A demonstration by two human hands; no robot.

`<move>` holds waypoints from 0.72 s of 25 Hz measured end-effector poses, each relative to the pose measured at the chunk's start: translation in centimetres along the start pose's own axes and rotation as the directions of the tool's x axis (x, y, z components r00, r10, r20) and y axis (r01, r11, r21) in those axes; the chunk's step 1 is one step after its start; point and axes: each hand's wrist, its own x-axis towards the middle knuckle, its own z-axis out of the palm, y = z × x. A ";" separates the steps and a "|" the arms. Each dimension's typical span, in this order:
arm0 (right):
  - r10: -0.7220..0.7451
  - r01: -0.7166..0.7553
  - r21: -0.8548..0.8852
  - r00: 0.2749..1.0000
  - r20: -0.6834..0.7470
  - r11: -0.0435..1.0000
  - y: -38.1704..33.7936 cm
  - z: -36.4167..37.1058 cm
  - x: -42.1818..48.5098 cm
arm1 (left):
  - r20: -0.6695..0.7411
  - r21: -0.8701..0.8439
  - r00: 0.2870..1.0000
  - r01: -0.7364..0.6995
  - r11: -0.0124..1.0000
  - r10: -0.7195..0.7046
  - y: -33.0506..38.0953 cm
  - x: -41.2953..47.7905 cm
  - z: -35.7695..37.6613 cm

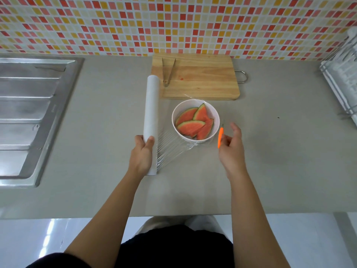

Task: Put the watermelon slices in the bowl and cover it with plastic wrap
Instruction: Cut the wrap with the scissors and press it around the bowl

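A white bowl (215, 113) sits on the grey counter and holds several watermelon slices (195, 123). Clear plastic wrap (170, 147) stretches from a long white roll (151, 107) across to the bowl and over it. My left hand (143, 153) grips the near part of the roll, which lies left of the bowl. My right hand (231, 144) is just right of the bowl and holds a small orange-handled cutter (220, 137) by its handle, thin blade pointing away from me.
A wooden cutting board (202, 78) lies behind the bowl with metal tongs (168, 71) on its left part. A steel sink drainboard (29, 113) fills the left. A dish rack (342, 84) stands at the right edge. The counter's front edge runs near my body.
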 end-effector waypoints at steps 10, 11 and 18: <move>-0.141 -0.029 0.442 0.928 0.346 0.896 -0.9 4.2 -5.7 | -0.014 0.039 1.000 0.001 0.999 0.000 0.4 0.0 0.1; -0.113 -0.069 0.451 0.924 0.365 0.890 -0.4 4.5 -6.6 | -0.019 0.040 1.000 0.010 0.999 -0.010 0.5 -0.2 0.1; 0.081 -0.270 0.333 0.870 0.486 0.904 5.2 4.4 -12.3 | -0.029 0.051 1.000 0.004 0.999 -0.003 1.0 -0.5 0.1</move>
